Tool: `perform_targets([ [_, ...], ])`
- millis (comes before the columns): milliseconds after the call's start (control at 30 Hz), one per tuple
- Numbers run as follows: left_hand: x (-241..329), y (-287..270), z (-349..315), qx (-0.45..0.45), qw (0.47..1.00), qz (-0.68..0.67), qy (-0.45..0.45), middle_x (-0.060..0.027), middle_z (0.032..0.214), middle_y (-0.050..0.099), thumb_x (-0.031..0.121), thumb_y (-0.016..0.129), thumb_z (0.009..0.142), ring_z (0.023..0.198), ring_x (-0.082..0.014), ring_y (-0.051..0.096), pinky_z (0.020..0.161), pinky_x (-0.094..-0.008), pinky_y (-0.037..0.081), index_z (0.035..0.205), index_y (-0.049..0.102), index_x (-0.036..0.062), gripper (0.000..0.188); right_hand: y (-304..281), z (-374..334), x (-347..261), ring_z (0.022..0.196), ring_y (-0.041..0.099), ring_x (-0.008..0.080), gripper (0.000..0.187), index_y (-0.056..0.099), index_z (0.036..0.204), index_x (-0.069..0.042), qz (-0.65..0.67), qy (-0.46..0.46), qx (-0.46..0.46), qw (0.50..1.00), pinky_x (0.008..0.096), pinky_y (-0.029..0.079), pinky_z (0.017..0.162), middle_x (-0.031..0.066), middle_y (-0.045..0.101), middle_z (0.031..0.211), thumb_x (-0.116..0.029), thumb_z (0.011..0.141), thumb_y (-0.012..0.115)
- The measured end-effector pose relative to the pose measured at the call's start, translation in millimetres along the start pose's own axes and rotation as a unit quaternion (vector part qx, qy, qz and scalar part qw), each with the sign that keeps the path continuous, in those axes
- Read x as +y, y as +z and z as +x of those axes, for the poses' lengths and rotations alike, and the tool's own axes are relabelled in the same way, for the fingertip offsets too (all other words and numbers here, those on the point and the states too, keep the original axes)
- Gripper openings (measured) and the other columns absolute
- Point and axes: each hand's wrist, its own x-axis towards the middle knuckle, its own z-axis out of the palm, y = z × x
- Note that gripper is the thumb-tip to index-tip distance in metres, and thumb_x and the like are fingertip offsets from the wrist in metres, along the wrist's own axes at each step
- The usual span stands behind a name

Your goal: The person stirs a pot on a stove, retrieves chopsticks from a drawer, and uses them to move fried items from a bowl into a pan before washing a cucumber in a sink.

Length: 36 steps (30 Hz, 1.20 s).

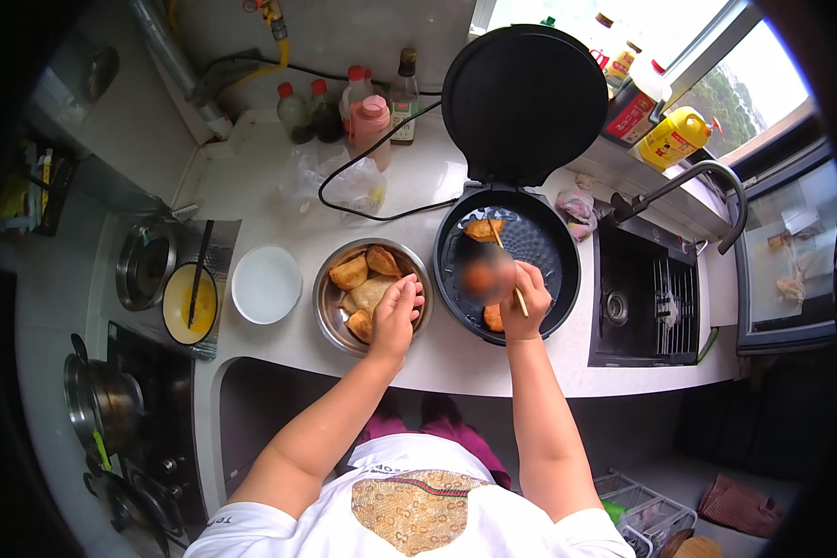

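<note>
My right hand (524, 302) is closed around wooden chopsticks (496, 234) above the black electric pan (575, 279). In the pan lie a golden folded pastry (479, 232) at the far side and another pastry (493, 318) near the front. A round patch beside my fingers is blurred; something orange-brown shows through it. My left hand (398, 316) hovers over the right side of a steel bowl (322, 327), its fingers loosely bent and apart, with nothing seen in them. Several browned pastries (350, 272) lie in that bowl, partly hidden by the hand.
The pan's raised lid (535, 102) stands behind it, with a black cable (330, 181) looping left. Left are a white bowl (266, 285) and a bowl of yellow liquid (179, 321) with dark chopsticks. Bottles (405, 98) stand behind; a black sink (623, 321) lies right.
</note>
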Motion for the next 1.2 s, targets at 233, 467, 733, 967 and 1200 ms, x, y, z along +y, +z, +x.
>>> perform_targets([
  [233, -12.0, -15.9, -2.2, 0.037, 0.999, 0.019, -0.008, -0.0042, 0.110, 0.056, 0.036, 0.045, 0.095, 0.091, -0.0105, 0.053, 0.079, -0.0243, 0.042, 0.120, 0.051, 0.0052, 0.040, -23.1, 3.5, 0.4, 0.068, 0.064, 0.0248, 0.010, 0.064, 0.084, -0.002, -0.048, 0.009, -0.010, 0.999, 0.0291, 0.052, 0.060, 0.0112, 0.064, 0.082, -0.006, 0.077, 0.069],
  [467, -12.1, -56.2, -4.6, 0.110, 0.994, 0.014, -0.001, -0.0042, 0.108, 0.056, 0.037, 0.046, 0.094, 0.091, -0.0116, 0.054, 0.079, -0.0256, 0.042, 0.116, 0.052, 0.0062, 0.038, -16.3, -6.4, -50.9, 0.074, 0.063, 0.0237, 0.004, 0.064, 0.082, 0.002, 0.082, 0.045, -0.006, 0.996, 0.0295, 0.050, 0.069, 0.0136, 0.064, 0.082, 0.002, 0.078, 0.064],
  [733, 0.1, -76.5, -1.5, 0.143, 0.990, 0.001, 0.019, -0.0022, 0.105, 0.056, 0.036, 0.046, 0.094, 0.089, -0.0107, 0.052, 0.079, -0.0274, 0.040, 0.110, 0.055, 0.0063, 0.035, 65.4, -46.1, -60.2, 0.066, 0.060, 0.0107, 0.018, 0.060, 0.084, 0.002, 0.338, 0.440, 0.034, 0.832, 0.0208, 0.049, 0.054, 0.0052, 0.061, 0.077, -0.015, 0.089, 0.059],
  [967, 4.9, -78.8, 5.8, 0.128, 0.992, 0.000, 0.004, -0.0039, 0.109, 0.054, 0.038, 0.046, 0.094, 0.094, -0.0128, 0.051, 0.082, -0.0289, 0.041, 0.116, 0.051, 0.0059, 0.040, 85.2, -44.4, -65.9, 0.061, 0.061, 0.0114, 0.016, 0.061, 0.083, 0.001, 0.279, 0.409, 0.026, 0.868, 0.0222, 0.051, 0.055, 0.0059, 0.062, 0.072, -0.015, 0.086, 0.063],
  [1200, 16.5, -62.1, 18.9, 0.106, 0.994, 0.009, 0.020, -0.0056, 0.118, 0.050, 0.040, 0.045, 0.094, 0.101, -0.0153, 0.050, 0.086, -0.0316, 0.040, 0.123, 0.048, 0.0067, 0.044, 49.7, -39.7, -74.8, 0.062, 0.061, 0.0127, 0.011, 0.060, 0.082, 0.001, 0.328, 0.430, 0.086, 0.837, 0.0239, 0.053, 0.056, 0.0069, 0.062, 0.075, -0.009, 0.087, 0.060],
])
